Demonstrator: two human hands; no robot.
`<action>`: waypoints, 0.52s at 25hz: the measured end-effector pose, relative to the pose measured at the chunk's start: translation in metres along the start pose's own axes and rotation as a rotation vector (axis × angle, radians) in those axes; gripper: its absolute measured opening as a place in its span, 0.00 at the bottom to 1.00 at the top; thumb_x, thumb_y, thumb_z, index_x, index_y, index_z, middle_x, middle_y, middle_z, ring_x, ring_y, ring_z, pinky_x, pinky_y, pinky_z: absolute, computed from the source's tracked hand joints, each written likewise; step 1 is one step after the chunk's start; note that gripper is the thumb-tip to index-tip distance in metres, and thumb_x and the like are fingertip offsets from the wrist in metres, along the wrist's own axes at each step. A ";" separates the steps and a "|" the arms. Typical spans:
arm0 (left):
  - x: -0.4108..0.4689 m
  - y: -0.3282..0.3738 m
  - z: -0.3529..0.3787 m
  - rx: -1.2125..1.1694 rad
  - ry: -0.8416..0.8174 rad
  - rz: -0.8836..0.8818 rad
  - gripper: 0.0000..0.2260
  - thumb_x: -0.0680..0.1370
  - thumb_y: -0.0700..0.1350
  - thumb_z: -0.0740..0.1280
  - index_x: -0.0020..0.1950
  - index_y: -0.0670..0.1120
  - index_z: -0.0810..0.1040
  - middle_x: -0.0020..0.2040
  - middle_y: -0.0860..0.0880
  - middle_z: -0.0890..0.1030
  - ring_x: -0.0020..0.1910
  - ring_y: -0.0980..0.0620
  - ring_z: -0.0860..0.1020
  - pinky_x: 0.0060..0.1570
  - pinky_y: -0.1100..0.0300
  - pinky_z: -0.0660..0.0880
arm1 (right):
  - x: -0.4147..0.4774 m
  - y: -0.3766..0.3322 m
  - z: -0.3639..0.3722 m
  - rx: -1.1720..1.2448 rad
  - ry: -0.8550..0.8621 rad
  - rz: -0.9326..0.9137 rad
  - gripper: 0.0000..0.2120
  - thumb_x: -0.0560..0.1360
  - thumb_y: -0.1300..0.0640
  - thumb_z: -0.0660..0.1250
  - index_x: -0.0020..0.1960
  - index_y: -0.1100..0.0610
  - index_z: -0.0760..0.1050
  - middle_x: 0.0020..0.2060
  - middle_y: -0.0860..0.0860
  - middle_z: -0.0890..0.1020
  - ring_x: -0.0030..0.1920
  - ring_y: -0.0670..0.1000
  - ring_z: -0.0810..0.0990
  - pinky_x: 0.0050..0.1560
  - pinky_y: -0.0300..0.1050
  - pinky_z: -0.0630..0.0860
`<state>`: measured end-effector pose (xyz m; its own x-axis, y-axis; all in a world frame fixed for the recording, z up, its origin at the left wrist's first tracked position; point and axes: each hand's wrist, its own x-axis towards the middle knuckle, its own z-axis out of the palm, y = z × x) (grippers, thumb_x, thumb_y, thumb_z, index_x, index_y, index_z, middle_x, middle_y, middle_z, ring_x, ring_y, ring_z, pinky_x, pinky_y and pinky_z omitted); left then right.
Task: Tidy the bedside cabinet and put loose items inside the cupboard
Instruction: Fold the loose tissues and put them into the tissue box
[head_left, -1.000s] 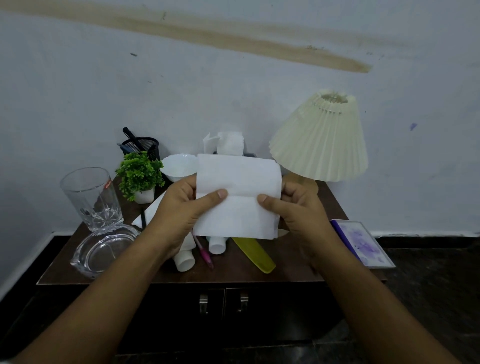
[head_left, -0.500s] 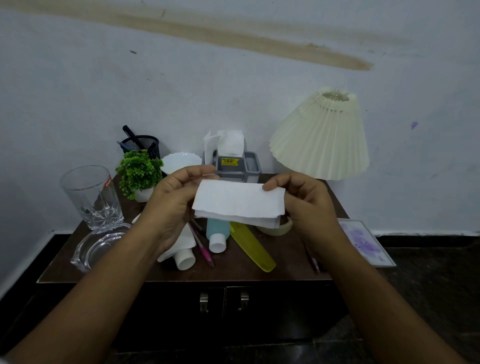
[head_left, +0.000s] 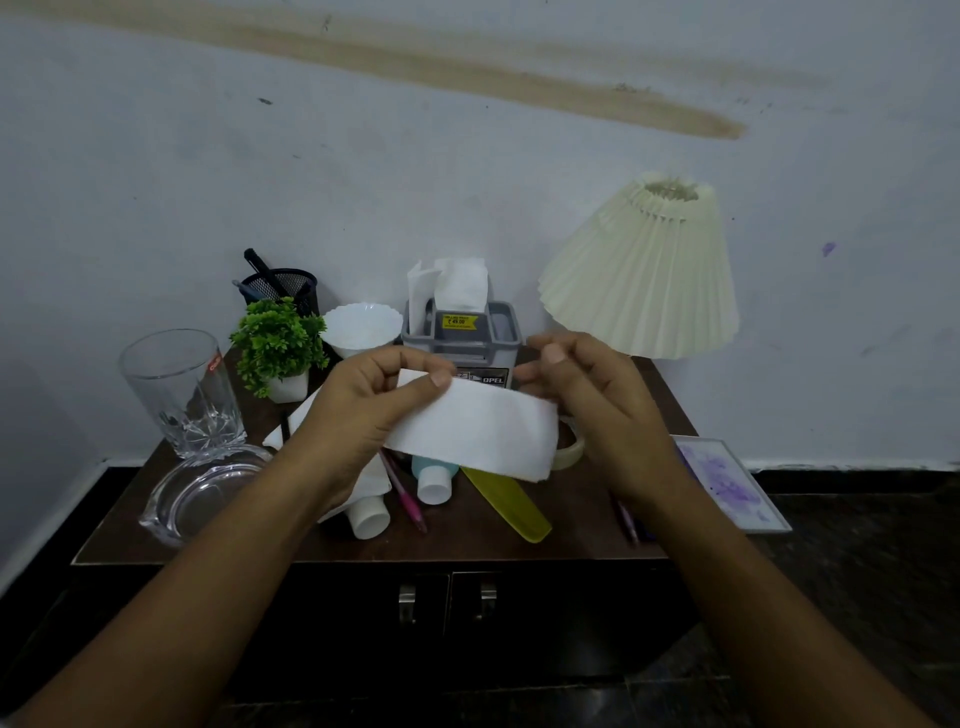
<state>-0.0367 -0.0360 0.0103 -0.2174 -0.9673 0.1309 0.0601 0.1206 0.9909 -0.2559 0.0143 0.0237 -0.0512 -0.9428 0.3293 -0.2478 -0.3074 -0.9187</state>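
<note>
We note the tissue (head_left: 475, 434), folded narrower than before at frame centre, pinched by our left hand (head_left: 363, 410); right hand (head_left: 587, 400) fingers now loosely spread, off it.

Taking the grey tissue holder (head_left: 461, 332) as landmark: one holder, with two tissues standing in it. In front of it, two hands, the left hand (head_left: 358, 415) and the right hand (head_left: 597, 410), with one folded tissue (head_left: 478, 434). Left of the holder: one white bowl (head_left: 362, 327), one small potted plant (head_left: 278, 345), one black mesh pen cup (head_left: 283, 286), one drinking glass (head_left: 182, 389), one glass dish (head_left: 200, 493). Right of it: one pleated lampshade (head_left: 644, 270), one purple-patterned card (head_left: 727, 483). Nearer than the holder: two white-capped bottles or tubes, one pink pen (head_left: 405, 499), one yellow comb (head_left: 511, 506), one tape roll (head_left: 569, 452), and two cupboard door handles.
</note>
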 end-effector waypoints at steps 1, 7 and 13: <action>-0.004 0.003 0.005 0.037 -0.043 0.046 0.04 0.77 0.39 0.71 0.50 0.41 0.84 0.40 0.53 0.86 0.40 0.58 0.82 0.38 0.66 0.77 | -0.002 0.001 0.003 -0.125 -0.057 -0.035 0.13 0.80 0.49 0.67 0.62 0.52 0.79 0.51 0.46 0.85 0.54 0.44 0.83 0.52 0.41 0.81; -0.009 0.002 0.014 -0.010 -0.083 0.052 0.10 0.74 0.42 0.73 0.55 0.41 0.84 0.47 0.44 0.87 0.46 0.50 0.85 0.47 0.59 0.82 | -0.006 0.008 0.021 -0.296 -0.176 -0.027 0.11 0.77 0.45 0.66 0.47 0.51 0.81 0.43 0.48 0.84 0.46 0.49 0.83 0.46 0.61 0.80; -0.010 -0.003 0.018 0.009 -0.115 0.005 0.11 0.73 0.47 0.72 0.52 0.42 0.85 0.47 0.42 0.87 0.46 0.46 0.85 0.46 0.56 0.82 | -0.009 0.009 0.024 -0.302 -0.250 -0.035 0.09 0.82 0.50 0.64 0.49 0.53 0.80 0.43 0.47 0.83 0.43 0.46 0.81 0.42 0.44 0.77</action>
<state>-0.0525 -0.0228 0.0068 -0.3279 -0.9345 0.1386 0.0529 0.1283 0.9903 -0.2343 0.0166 0.0071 0.1903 -0.9460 0.2624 -0.5206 -0.3238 -0.7900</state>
